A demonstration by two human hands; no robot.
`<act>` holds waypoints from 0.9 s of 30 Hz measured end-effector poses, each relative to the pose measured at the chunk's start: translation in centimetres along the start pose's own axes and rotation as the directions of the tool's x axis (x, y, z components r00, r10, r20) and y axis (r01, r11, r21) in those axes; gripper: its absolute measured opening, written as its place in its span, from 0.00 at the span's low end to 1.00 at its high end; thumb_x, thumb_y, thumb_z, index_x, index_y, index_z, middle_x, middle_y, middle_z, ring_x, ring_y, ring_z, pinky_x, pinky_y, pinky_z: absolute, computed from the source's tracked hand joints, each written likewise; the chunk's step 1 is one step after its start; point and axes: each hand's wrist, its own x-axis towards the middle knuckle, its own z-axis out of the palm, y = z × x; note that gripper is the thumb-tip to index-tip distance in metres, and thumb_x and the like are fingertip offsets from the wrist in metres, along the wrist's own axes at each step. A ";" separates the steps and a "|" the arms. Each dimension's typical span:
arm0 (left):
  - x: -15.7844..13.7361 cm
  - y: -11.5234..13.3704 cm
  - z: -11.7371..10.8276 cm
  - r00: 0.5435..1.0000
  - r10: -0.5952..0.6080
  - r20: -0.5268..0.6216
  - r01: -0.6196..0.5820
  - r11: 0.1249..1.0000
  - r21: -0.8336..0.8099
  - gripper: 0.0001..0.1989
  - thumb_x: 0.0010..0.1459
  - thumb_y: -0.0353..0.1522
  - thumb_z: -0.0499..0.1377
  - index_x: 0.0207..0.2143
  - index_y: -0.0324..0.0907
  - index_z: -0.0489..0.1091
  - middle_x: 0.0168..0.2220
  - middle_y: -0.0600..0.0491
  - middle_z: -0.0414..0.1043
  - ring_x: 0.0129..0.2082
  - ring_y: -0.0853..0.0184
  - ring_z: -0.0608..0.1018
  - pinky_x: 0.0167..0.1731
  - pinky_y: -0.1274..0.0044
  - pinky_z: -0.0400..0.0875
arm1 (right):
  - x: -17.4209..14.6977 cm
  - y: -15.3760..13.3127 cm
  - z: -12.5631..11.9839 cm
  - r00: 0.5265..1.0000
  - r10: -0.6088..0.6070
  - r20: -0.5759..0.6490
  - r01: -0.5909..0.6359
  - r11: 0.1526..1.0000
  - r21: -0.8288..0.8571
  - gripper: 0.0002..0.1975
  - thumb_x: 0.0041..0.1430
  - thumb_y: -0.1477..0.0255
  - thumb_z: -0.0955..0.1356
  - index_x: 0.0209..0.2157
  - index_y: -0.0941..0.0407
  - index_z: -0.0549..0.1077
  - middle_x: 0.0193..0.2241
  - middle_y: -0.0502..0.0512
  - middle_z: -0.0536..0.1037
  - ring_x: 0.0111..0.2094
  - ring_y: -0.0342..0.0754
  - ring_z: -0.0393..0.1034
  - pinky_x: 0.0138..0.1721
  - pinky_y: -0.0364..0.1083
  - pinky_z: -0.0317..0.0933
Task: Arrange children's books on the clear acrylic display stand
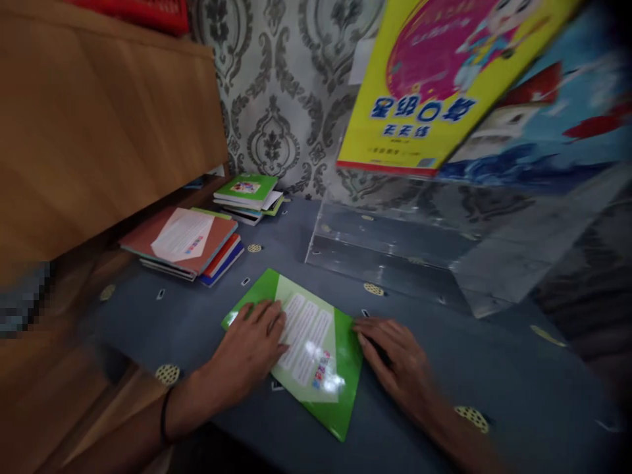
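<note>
A glossy green book [349, 368] lies flat and at an angle on the dark grey tablecloth, its pale panel of printed text facing up. My left hand [254, 345] rests on the book's left part with fingers stretched over the cover; a dark band circles that wrist. At the opposite edge, my right hand [395, 355] has its thumb and fingertips drawn together on the book's right edge. Whether any page or cover is between those fingertips is hard to make out.
Left of the book sits a stack with a reddish-brown book [222, 230] on top; behind it stands another pile topped by a green book [266, 184]. A clear acrylic stand [385, 247] holds a yellow workbook [360, 131] and a blue book [538, 151]. A wooden cabinet [108, 118] overhangs the left.
</note>
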 end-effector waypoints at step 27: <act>-5.9 0.4 2.3 0.832 -0.376 -0.409 0.379 0.922 -0.078 0.10 0.69 0.31 0.51 0.45 0.39 0.70 0.44 0.48 0.77 0.46 0.61 0.76 0.50 0.65 0.68 | 11.3 -7.9 12.5 0.738 -0.566 0.367 0.372 0.795 0.478 0.25 0.73 0.60 0.61 0.67 0.54 0.64 0.62 0.59 0.72 0.62 0.53 0.67 0.66 0.58 0.59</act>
